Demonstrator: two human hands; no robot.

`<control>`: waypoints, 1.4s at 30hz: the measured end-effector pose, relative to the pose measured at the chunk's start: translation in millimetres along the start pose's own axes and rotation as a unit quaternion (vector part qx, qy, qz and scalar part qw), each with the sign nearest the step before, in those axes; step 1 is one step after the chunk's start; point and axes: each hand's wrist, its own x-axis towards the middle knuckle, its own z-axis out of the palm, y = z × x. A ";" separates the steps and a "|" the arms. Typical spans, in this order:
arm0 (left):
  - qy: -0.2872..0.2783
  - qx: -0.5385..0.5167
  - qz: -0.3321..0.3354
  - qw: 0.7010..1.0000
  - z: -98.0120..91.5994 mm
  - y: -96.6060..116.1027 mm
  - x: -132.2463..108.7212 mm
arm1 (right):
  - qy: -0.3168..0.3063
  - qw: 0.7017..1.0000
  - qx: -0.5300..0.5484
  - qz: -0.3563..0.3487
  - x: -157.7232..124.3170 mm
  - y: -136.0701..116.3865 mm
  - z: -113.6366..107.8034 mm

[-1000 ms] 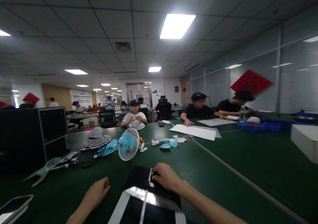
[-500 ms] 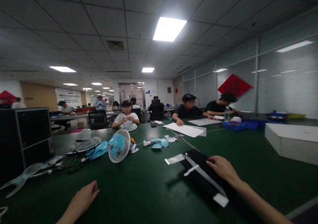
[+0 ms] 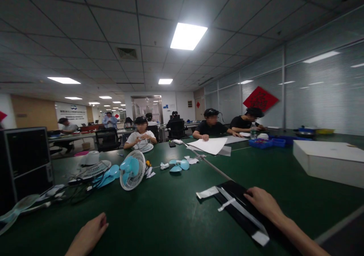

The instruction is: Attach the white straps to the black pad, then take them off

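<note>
My right hand (image 3: 263, 203) is at the far right edge of a flat black item (image 3: 237, 210), its fingers closed on that edge. White strips and a long silvery piece lie across the black item, which now rests on or just over the green table (image 3: 170, 206). My left hand (image 3: 89, 233) hovers at the lower left, fingers curled together, with nothing seen in it. Ahead of it stands a small fan (image 3: 132, 170) with pale blue blades and a white cage. Separate blue blades (image 3: 179, 166) lie beside white scraps.
A black computer case (image 3: 25, 165) stands at the left, with cables and fan parts (image 3: 93, 170) beside it. A white box (image 3: 327, 161) and blue trays (image 3: 261, 143) are at the right. Across the table, a person in black handles a white sheet (image 3: 209, 145).
The view has turned slightly right. My right hand and the black item are lower, with the item flatter to the table. The other person's white sheet has lifted and bent.
</note>
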 end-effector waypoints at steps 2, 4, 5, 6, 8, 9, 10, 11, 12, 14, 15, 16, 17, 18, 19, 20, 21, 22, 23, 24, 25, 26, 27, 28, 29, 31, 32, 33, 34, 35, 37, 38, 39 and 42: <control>0.009 0.011 0.002 1.000 0.5 2.4 -1.1 | 0.019 1.000 0.005 -0.013 -3.1 -0.6 -1.8; 0.018 0.017 0.003 1.000 1.1 3.5 -1.4 | 0.053 0.998 0.011 -0.015 -11.4 -2.7 -6.3; 0.018 0.016 0.004 1.000 1.4 3.3 -1.1 | 0.063 0.998 0.016 -0.009 -17.7 -4.0 -9.2; 0.016 0.013 0.004 1.000 1.8 2.5 -0.4 | 0.066 0.998 0.022 0.000 -25.1 -5.1 -12.4; 0.008 0.006 0.005 1.000 2.8 -0.4 1.8 | 0.046 0.998 0.042 0.018 -42.0 -5.8 -17.9; 0.003 0.005 0.004 1.000 3.4 -2.0 3.1 | 0.028 0.998 0.053 0.028 -50.5 -4.9 -19.8; -0.001 0.006 0.003 1.000 4.2 -3.4 4.3 | 0.011 0.997 0.062 0.038 -58.5 -3.1 -20.8; -0.001 0.008 0.004 1.000 4.9 -4.5 5.3 | -0.006 0.996 0.068 0.050 -65.8 -0.6 -21.0; 0.001 0.010 0.007 1.000 5.7 -5.2 5.9 | -0.022 0.995 0.073 0.063 -72.1 2.3 -20.6; 0.010 0.017 0.011 1.000 6.6 -5.3 6.0 | -0.053 0.991 0.084 0.090 -81.9 7.5 -18.4; 0.015 0.018 0.013 1.000 6.7 -5.0 5.6 | -0.067 0.988 0.092 0.100 -85.4 8.9 -17.1; 0.017 0.017 0.014 1.000 6.5 -4.6 5.0 | -0.077 0.986 0.099 0.108 -88.3 9.2 -15.8; 0.017 0.014 0.012 1.000 6.1 -4.2 4.4 | -0.084 0.985 0.105 0.112 -90.5 8.1 -14.8; 0.015 0.009 0.010 1.000 5.5 -4.0 4.0 | -0.088 0.984 0.108 0.115 -92.3 5.8 -14.1; 0.012 0.003 0.009 1.000 4.8 -4.0 3.8 | -0.090 0.983 0.107 0.115 -93.7 2.6 -13.6; 0.008 -0.002 0.008 1.000 4.1 -4.1 3.8 | -0.089 0.984 0.104 0.113 -94.7 -1.3 -13.4; 0.003 -0.006 0.005 1.000 3.5 -4.3 4.0 | -0.086 0.986 0.098 0.108 -95.4 -5.5 -13.3; -0.002 -0.010 0.002 1.000 3.1 -4.4 4.3 | -0.081 0.987 0.091 0.104 -95.6 -9.5 -13.2; -0.006 -0.013 0.001 1.000 2.8 -4.5 4.6 | -0.077 0.988 0.085 0.099 -95.4 -13.0 -13.1; -0.008 -0.014 -0.001 1.000 2.7 -4.4 4.7 | -0.075 0.989 0.081 0.096 -94.8 -15.7 -12.8; -0.005 -0.011 0.001 1.000 2.7 -4.1 4.7 | -0.074 0.990 0.079 0.093 -93.9 -17.6 -12.4; -0.001 -0.007 0.004 1.000 2.8 -3.6 4.4 | -0.077 0.990 0.080 0.092 -92.7 -18.7 -11.7; 0.004 -0.003 0.007 1.000 2.8 -2.8 4.0 | -0.082 0.989 0.085 0.092 -91.3 -19.2 -10.9; 0.008 0.001 0.009 1.000 2.7 -1.8 3.4 | -0.089 0.987 0.093 0.094 -89.8 -19.1 -10.0; 0.009 0.003 0.008 1.000 2.4 -0.6 2.7 | -0.095 0.986 0.101 0.096 -88.3 -18.9 -9.0; 0.002 0.005 0.002 1.000 1.4 2.2 1.3 | -0.100 0.983 0.112 0.101 -85.6 -18.5 -7.0; -0.002 0.008 -0.001 1.000 0.7 3.5 0.7 | -0.099 0.984 0.111 0.102 -84.5 -18.7 -6.2; -0.004 0.014 -0.003 1.000 0.2 4.5 0.4 | -0.094 0.985 0.106 0.100 -83.6 -19.4 -5.8; -0.004 0.018 -0.003 1.000 -0.1 5.1 0.2 | -0.089 0.987 0.098 0.096 -82.9 -20.5 -5.7; -0.003 0.020 -0.002 1.000 -0.1 5.0 0.4 | -0.085 0.988 0.089 0.093 -82.4 -21.9 -6.1; 0.001 0.020 0.003 1.000 1.0 2.9 1.8 | -0.089 0.989 0.076 0.086 -82.0 -25.2 -8.5; 0.003 0.017 0.003 1.000 2.0 0.9 2.9 | -0.095 0.989 0.074 0.084 -82.0 -26.7 -10.3; 0.003 0.014 0.002 1.000 3.1 -1.4 4.1 | -0.102 0.989 0.074 0.083 -82.2 -27.9 -12.5; 0.002 0.001 0.009 1.000 5.5 -7.3 7.3 | -0.109 0.987 0.079 0.090 -83.8 -29.0 -18.1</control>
